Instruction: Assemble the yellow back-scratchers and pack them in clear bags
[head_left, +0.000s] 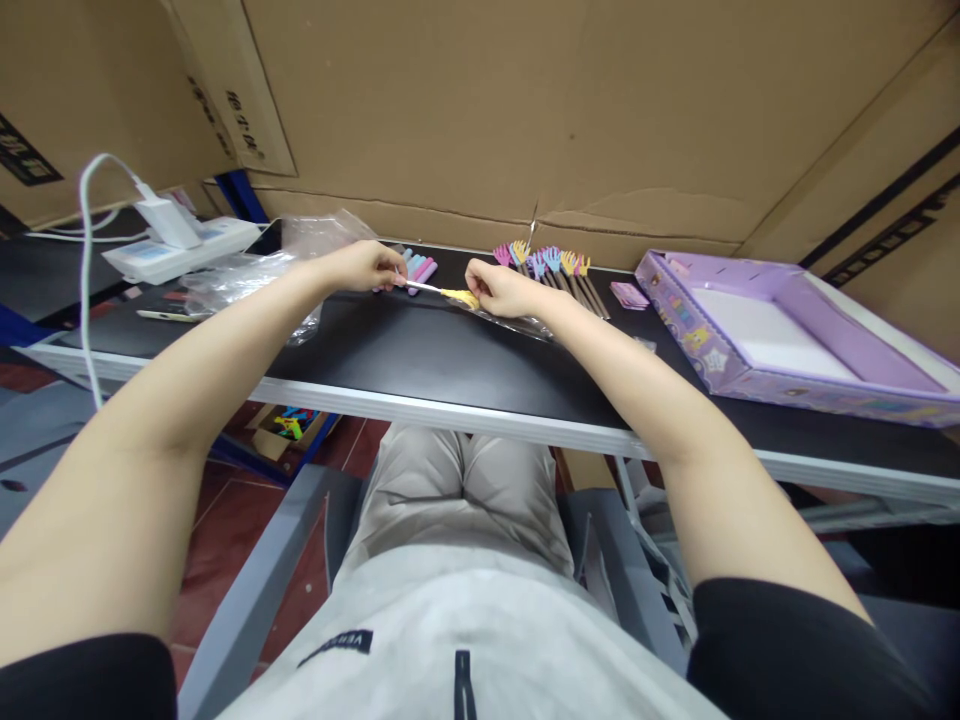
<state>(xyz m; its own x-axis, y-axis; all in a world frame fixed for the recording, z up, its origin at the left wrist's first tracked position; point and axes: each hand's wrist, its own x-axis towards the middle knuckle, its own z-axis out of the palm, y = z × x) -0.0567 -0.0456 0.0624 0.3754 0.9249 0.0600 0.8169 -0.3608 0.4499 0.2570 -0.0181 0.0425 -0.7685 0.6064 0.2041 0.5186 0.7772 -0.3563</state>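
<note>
My left hand point(369, 268) pinches one end of a thin, silvery rod that belongs to a yellow-headed back scratcher point(460, 297). At its yellow end, my right hand point(496, 288) is closed with curled fingers. A clear plastic sleeve point(525, 325) lies under and beside the right hand; whether the fingers also grip it, I cannot tell. Just behind my left hand lie several pink, purple and light-blue sticks point(421, 272). Beyond my right wrist, several hand-shaped back scratchers point(553, 262) in pink, yellow, blue and purple rest side by side.
To the right stands an open purple box point(750, 375), with a small pink packet stack point(628, 295) beside it. Crumpled clear plastic point(247, 285) and a white power strip point(184, 250) with a charger occupy the left. A cardboard wall point(480, 120) closes off the back.
</note>
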